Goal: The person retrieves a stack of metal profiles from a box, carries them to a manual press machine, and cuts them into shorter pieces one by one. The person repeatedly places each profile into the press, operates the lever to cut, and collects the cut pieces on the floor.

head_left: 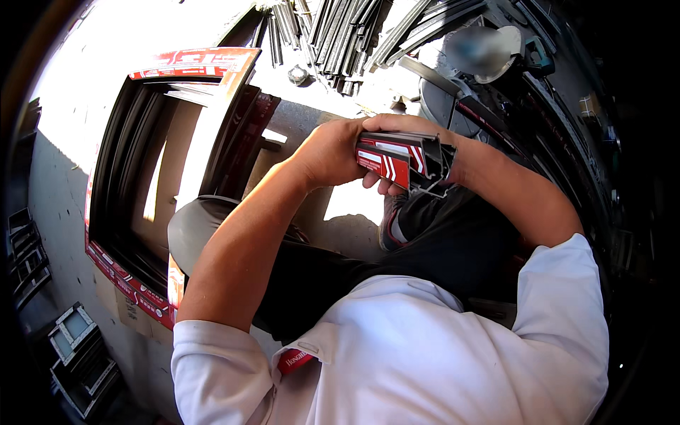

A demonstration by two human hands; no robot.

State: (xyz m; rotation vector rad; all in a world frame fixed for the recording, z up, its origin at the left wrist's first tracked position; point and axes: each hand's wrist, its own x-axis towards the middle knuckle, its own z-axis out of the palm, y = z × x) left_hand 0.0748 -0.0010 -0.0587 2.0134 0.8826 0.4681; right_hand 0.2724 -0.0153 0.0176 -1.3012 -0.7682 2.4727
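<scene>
Short lengths of dark window-frame profile (386,166) with red and white film are bunched together in front of me. Their hollow cut ends point right, toward me. My left hand (338,150) is closed round the left end. Fingertips show under the bundle; I cannot tell for sure which hand they belong to. From above, my right hand (414,126) lies over the far side of the profiles, its fingers bent over them toward my left hand. The inner part of the grip is hidden.
A stack of dark rectangular frames (106,170) with red film stands at my left, on cardboard (134,312). Many loose dark strips (340,35) lie ahead. A blurred pale round thing (482,53) is far right. Small frames (74,326) sit lower left.
</scene>
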